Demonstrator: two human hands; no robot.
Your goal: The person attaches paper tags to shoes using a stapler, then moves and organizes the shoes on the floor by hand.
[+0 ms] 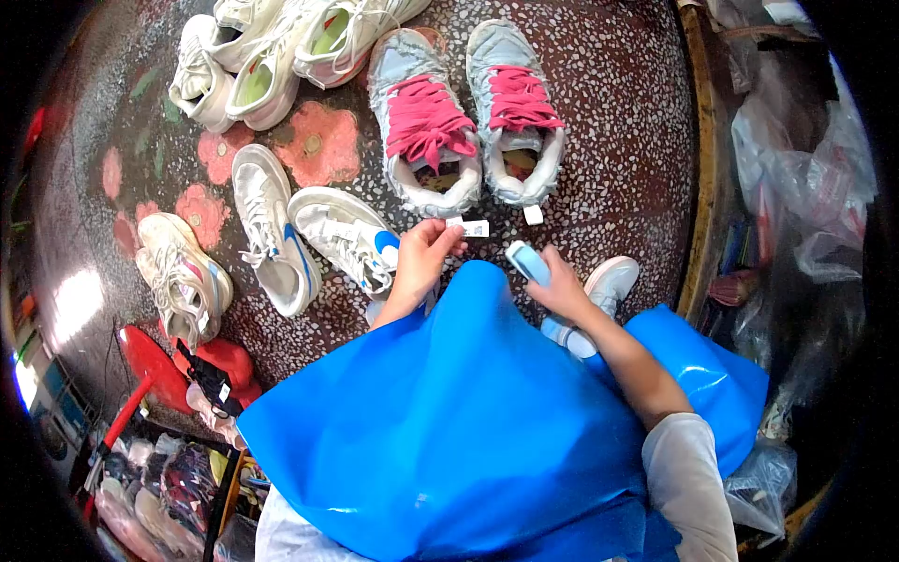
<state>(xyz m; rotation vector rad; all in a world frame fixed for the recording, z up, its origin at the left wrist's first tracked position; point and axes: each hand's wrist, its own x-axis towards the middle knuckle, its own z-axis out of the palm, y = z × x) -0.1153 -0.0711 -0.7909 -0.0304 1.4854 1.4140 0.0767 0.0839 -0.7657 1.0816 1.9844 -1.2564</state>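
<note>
Two pale blue-grey shoes with pink laces stand side by side on the speckled floor, the left shoe (pixel 431 122) and the right shoe (pixel 515 112), heels toward me. A white tag (pixel 476 229) is pinched in my left hand (pixel 426 262), just behind the left shoe's heel. Another white tag (pixel 533 214) hangs at the right shoe's heel. My right hand (pixel 560 288) is closed round a light blue and white handheld object (pixel 528 262), held apart from the shoes. A blue apron (pixel 449 412) covers my lap.
Several white shoes (pixel 262 84) stand at the upper left, with more pale shoes (pixel 272 225) at the left. A red stool (pixel 154 370) and bagged items (pixel 154 487) are at the lower left. Clear plastic bags (pixel 805 178) lie beyond a wooden edge (pixel 698 187) at the right.
</note>
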